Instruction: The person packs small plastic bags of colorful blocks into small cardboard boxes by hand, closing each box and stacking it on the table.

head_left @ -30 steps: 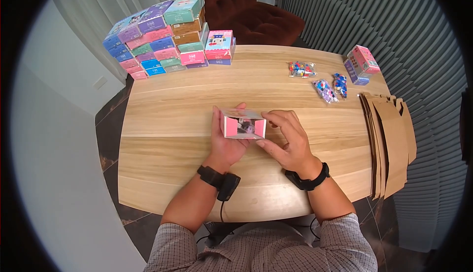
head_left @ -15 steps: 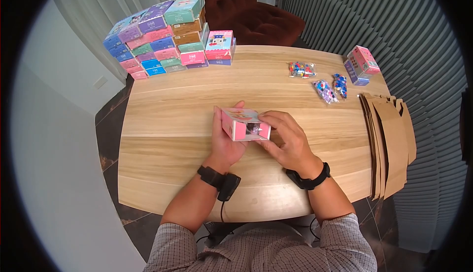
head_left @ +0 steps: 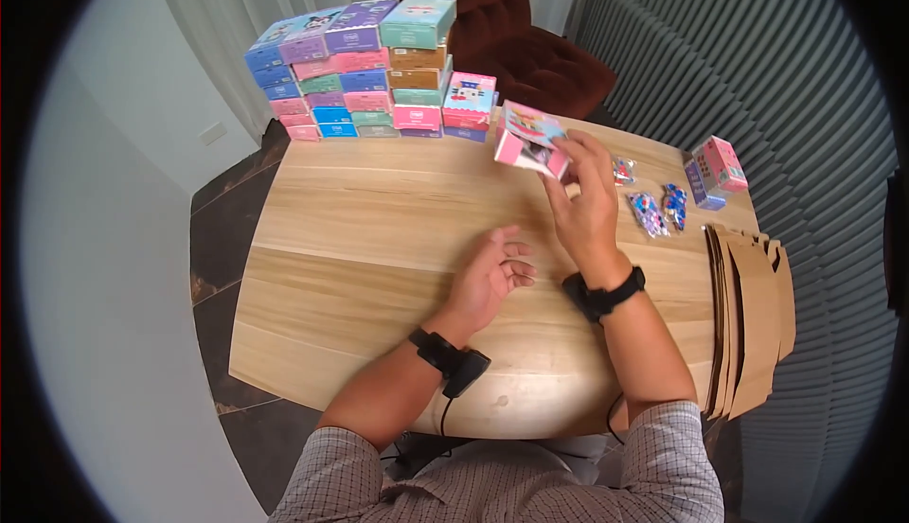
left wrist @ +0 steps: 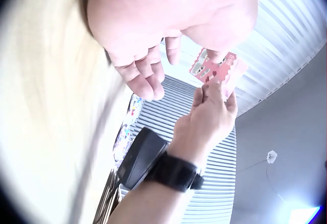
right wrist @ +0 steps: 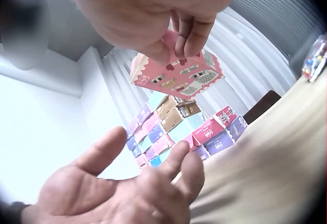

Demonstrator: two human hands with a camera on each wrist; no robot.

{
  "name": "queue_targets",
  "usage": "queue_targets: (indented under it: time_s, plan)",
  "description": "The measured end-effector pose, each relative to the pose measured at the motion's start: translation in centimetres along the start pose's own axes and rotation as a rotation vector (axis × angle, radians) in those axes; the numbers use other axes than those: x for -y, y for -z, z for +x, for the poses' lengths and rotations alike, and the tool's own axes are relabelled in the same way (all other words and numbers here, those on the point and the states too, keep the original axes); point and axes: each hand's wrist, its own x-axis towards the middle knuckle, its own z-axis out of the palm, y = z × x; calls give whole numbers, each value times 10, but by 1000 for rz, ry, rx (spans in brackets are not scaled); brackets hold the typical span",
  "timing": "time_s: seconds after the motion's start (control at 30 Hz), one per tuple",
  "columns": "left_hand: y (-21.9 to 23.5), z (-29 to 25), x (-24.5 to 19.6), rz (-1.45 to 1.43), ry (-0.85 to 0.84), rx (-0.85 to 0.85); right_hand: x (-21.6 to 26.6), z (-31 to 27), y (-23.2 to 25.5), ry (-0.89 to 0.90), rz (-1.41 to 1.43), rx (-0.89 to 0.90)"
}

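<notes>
My right hand (head_left: 589, 211) grips a small pink cardboard box (head_left: 530, 128) with a picture on its upper face, thumb below and fingers over its right side. The end towards me shows pink side flaps and a dark interior. In the right wrist view the pink underside of the box is printed with small figures and a scalloped border. My left hand (head_left: 486, 279) is apart from the box, over the middle of the wooden table (head_left: 379, 230), palm turned up and fingers loosely bent with nothing in them.
Coloured boxes (head_left: 365, 78) stand stacked at the back left, with a shorter pile (head_left: 469, 97) beside them. Several clear bags of small coloured pieces (head_left: 649, 213) lie at the right, near two boxes (head_left: 718, 168). Brown paper bags (head_left: 753, 324) lie along the right edge.
My left hand has let go of the pink box. The right hand has carried it up and away towards the back of the table. The head view has shifted slightly.
</notes>
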Motion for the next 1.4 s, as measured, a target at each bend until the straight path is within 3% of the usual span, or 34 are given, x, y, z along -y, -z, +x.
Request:
queue_targets:
  time_s: [0.23,0.37,0.47,0.77,0.87,0.93,1.03,1.2,1.33,1.4]
  plan:
    - [0,-2,-1,2,-18,50,-41,67,-66,76,-155,60]
    - [0,-2,1,-6,-18,35,-59,64,-95,30,-248,250]
    - [-1,-2,1,-6,-8,12,-61,60,-105,-78,-174,251]
    - [0,-2,3,-43,-8,21,-64,70,-126,-66,-179,258]
    - [-2,-5,0,-35,-8,-4,-80,68,-141,42,-220,156]
    - [2,-4,2,-40,-16,18,-63,69,-125,-58,-231,252]
    - [1,-3,2,-32,-19,12,-56,75,-99,-108,-146,193]
    - [-4,-5,-2,1,-22,4,-114,94,-28,80,-379,-53]
    - [-5,-5,-3,22,-24,12,-188,101,69,46,-787,-158]
    - [-5,-5,-4,28,-21,6,-212,93,123,-62,-944,-224]
